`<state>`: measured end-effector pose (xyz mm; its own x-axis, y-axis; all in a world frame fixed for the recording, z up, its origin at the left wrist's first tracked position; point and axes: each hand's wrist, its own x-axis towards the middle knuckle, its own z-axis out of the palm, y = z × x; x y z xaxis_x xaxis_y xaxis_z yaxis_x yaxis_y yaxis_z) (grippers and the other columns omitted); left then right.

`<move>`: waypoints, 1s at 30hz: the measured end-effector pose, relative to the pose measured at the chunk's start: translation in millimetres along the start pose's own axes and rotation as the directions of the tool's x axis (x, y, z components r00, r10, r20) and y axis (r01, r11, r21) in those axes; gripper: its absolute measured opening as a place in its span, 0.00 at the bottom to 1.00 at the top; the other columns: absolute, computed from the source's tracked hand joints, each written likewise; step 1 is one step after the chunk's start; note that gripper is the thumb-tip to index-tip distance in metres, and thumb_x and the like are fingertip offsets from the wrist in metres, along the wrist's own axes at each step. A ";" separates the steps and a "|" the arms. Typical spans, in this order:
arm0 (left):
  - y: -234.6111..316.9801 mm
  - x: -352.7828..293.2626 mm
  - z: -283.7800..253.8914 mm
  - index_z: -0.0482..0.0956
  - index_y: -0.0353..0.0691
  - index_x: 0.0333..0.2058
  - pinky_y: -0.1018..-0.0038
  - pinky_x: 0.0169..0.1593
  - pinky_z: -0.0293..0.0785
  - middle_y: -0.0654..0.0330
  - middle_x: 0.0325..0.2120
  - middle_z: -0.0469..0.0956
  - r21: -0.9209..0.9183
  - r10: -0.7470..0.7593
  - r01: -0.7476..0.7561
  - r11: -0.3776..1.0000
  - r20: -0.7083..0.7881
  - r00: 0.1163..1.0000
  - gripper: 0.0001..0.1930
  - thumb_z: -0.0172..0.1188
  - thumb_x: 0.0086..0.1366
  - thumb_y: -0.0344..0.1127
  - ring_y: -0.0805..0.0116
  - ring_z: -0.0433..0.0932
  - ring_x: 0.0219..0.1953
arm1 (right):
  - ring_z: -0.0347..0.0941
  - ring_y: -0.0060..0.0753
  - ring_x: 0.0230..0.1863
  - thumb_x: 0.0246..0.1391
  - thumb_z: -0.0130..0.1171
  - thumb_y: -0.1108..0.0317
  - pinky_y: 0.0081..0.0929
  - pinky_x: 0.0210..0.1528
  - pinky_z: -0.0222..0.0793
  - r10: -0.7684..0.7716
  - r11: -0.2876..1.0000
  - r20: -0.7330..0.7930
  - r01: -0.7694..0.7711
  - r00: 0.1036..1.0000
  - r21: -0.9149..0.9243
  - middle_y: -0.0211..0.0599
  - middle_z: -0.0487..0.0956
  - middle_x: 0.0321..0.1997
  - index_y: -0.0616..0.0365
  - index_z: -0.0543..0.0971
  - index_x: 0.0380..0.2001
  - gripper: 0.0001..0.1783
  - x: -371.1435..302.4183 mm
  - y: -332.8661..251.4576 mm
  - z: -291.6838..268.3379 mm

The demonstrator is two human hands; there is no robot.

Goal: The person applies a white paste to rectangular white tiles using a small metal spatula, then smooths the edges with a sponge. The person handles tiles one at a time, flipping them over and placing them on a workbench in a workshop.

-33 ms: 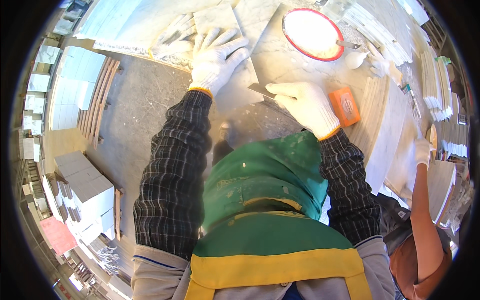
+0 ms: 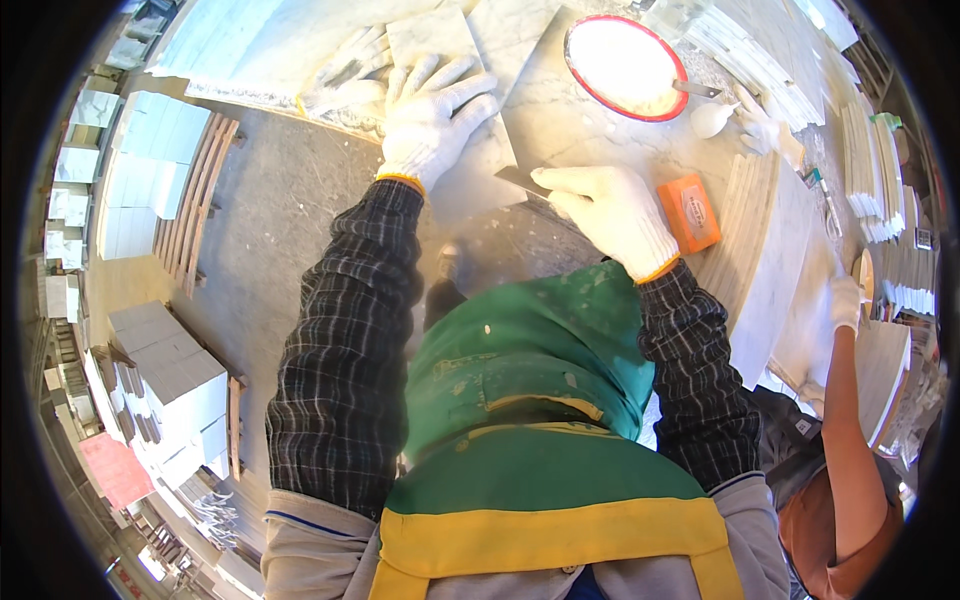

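Note:
My left hand (image 2: 432, 120), in a white knitted glove, lies flat with fingers spread on a pale marble tile (image 2: 480, 185). The tile juts over the table's near edge. My right hand (image 2: 612, 212), gloved too, is closed round a putty knife (image 2: 524, 184); its thin metal blade is at the tile's right edge, and I cannot tell if it touches. Just right of that hand lies an orange block-shaped thing (image 2: 688, 213) with a pale oval mark. Left of my left hand rests a loose white glove (image 2: 348, 75), partly hidden.
A red-rimmed bowl (image 2: 683, 100) of white material holds another blade. Beside it are a white squeeze bottle (image 2: 711, 120) and a glove (image 2: 768, 132). Stacked slabs (image 2: 765, 240) line the right. A co-worker's gloved hand (image 2: 845, 303) is farther right. Palleted tiles (image 2: 150, 180) stand left.

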<state>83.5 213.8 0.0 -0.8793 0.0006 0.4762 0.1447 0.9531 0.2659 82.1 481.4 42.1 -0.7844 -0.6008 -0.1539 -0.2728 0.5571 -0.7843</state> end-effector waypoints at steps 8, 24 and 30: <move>-1.7 0.3 3.7 0.88 0.60 0.49 0.56 0.71 0.55 0.63 0.59 0.81 -0.020 0.005 -0.005 1.000 -0.034 0.999 0.17 0.62 0.66 0.55 0.52 0.69 0.65 | 0.84 0.43 0.40 0.62 0.60 0.64 0.34 0.45 0.78 -0.063 0.995 -0.039 0.059 0.997 -0.085 0.46 0.87 0.44 0.54 0.86 0.49 0.15 -8.1 -4.8 5.0; -1.3 -1.3 5.9 0.88 0.60 0.49 0.55 0.72 0.54 0.63 0.59 0.80 0.024 0.017 -0.015 1.000 -0.067 0.998 0.17 0.63 0.66 0.55 0.53 0.69 0.66 | 0.85 0.47 0.46 0.62 0.63 0.65 0.33 0.48 0.79 -0.059 0.994 -0.128 0.047 0.990 -0.099 0.47 0.86 0.46 0.56 0.86 0.50 0.15 -21.6 -12.9 17.0; -2.6 -1.1 5.0 0.88 0.61 0.50 0.55 0.72 0.53 0.63 0.60 0.80 -0.001 0.017 -0.017 1.000 -0.049 0.999 0.18 0.63 0.66 0.55 0.52 0.68 0.67 | 0.84 0.48 0.44 0.62 0.64 0.65 0.34 0.46 0.79 -0.127 0.987 -0.156 0.108 0.980 -0.122 0.49 0.85 0.45 0.55 0.86 0.49 0.14 -26.2 -18.5 14.6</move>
<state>81.8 212.9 -5.4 -0.8534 0.0018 0.5212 0.1600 0.9526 0.2587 115.9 478.4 51.8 -0.8206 -0.5699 0.0424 -0.4223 0.5547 -0.7169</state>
